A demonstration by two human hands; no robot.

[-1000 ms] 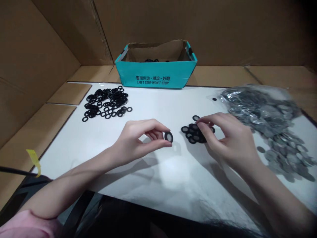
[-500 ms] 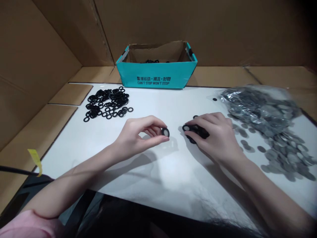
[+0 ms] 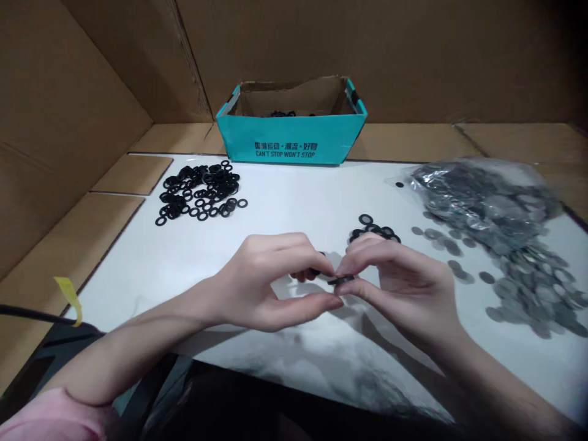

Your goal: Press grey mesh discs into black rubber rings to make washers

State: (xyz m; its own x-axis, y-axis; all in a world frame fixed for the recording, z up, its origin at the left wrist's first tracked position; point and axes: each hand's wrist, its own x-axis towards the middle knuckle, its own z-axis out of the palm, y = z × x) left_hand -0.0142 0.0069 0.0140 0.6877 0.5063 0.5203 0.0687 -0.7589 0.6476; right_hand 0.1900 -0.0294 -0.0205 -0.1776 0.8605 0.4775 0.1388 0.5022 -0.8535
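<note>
My left hand (image 3: pixel 271 282) and my right hand (image 3: pixel 404 282) meet low over the white table. A black ring (image 3: pixel 343 280), seen nearly edge-on, is pinched by my right thumb and fingers, and my left fingertips reach its left side. Another black ring (image 3: pixel 315 271) shows partly beneath my curled left fingers, which hide most of it. Just behind my right hand lies a small group of black rings with grey discs in them (image 3: pixel 365 219), partly covered by the hand.
Loose black rings (image 3: pixel 202 193) are heaped at the back left. To the right, grey discs (image 3: pixel 533 288) spill from a clear plastic bag (image 3: pixel 482 190). A teal box (image 3: pixel 285 138) with black rings inside stands at the back. Cardboard walls (image 3: pixel 395 61) surround the white table (image 3: pixel 294 190).
Both hands have come together and nearer to me. My right hand has left the small group of rings, uncovering part of it, and now has a black ring in its fingertips.
</note>
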